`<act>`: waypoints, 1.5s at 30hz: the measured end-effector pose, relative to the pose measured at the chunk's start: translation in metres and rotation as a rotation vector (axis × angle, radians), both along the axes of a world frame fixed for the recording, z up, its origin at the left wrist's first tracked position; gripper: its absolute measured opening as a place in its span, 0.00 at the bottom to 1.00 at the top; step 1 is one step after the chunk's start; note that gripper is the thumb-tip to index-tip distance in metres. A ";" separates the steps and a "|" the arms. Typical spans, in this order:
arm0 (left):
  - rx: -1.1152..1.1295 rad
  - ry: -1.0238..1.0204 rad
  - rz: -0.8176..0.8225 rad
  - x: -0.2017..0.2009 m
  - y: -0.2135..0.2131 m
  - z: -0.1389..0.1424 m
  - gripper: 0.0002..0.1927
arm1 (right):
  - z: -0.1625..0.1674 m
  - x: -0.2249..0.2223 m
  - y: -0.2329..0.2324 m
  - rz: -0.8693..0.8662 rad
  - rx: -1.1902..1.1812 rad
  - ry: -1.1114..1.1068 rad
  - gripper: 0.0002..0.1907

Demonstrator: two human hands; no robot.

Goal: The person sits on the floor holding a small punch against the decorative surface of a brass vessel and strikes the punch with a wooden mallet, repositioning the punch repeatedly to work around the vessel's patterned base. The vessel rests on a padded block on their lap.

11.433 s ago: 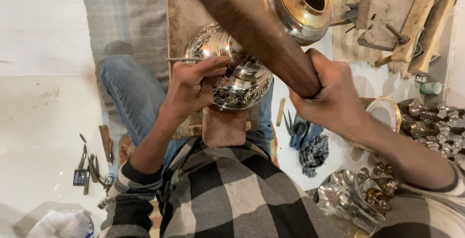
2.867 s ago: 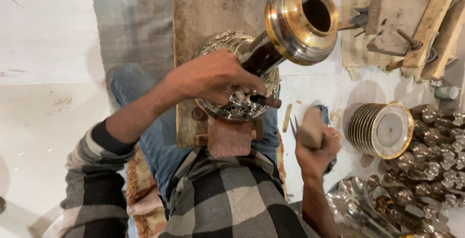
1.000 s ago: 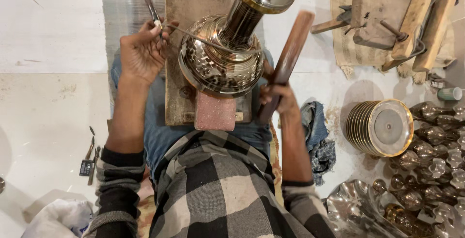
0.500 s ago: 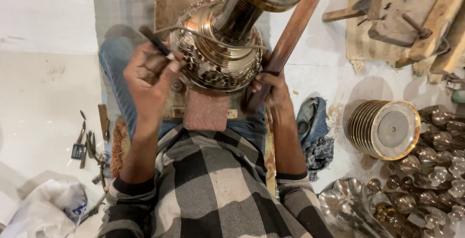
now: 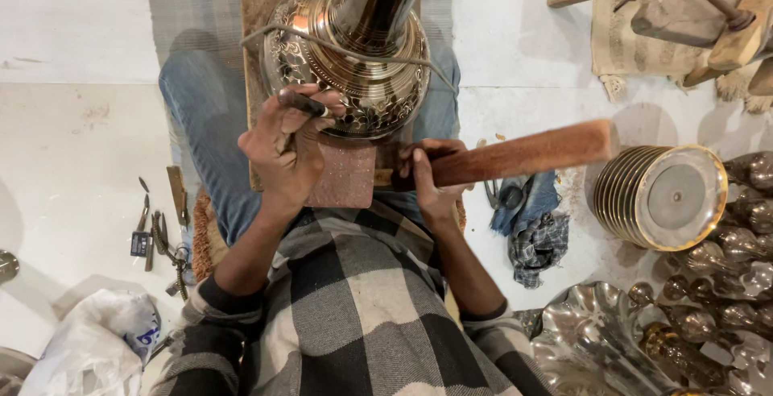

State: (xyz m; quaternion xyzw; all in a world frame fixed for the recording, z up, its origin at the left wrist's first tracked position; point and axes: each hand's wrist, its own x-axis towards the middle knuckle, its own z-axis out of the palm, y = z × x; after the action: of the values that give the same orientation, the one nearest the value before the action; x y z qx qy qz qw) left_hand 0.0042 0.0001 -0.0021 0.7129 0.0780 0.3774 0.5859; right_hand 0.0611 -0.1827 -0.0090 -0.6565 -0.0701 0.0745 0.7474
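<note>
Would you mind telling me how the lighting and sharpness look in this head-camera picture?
Head view: bright even light, soft shadows on the pale floor; glare streaks on the engraved metal vessel; the left hand and wooden mallet are sharp; edges bend slightly from the wide lens.

Silver engraved vase (image 5: 346,66), brown wooden mallet (image 5: 515,154)

a metalworker's floor workshop: small hand tools (image 5: 157,239) left of the fingers, ribbed brass vessel (image 5: 662,196) and polished metal pieces (image 5: 729,263) right.
</note>
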 end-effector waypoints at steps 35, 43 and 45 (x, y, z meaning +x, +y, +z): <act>0.320 0.035 0.221 0.009 0.001 -0.016 0.10 | 0.185 0.083 0.047 0.777 -1.330 -1.170 0.11; 0.320 0.079 0.217 0.003 -0.001 -0.019 0.07 | 0.187 0.085 0.048 0.842 -0.952 -0.973 0.13; 0.271 0.103 0.184 0.003 -0.001 -0.022 0.10 | 0.190 0.084 0.046 0.841 -1.412 -1.083 0.11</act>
State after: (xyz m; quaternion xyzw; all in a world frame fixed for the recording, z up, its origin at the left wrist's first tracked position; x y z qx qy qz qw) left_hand 0.0072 -0.0013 -0.0241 0.7936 0.1212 0.3995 0.4426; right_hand 0.1456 -0.1370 0.1806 -0.8192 -0.5702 0.0483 -0.0370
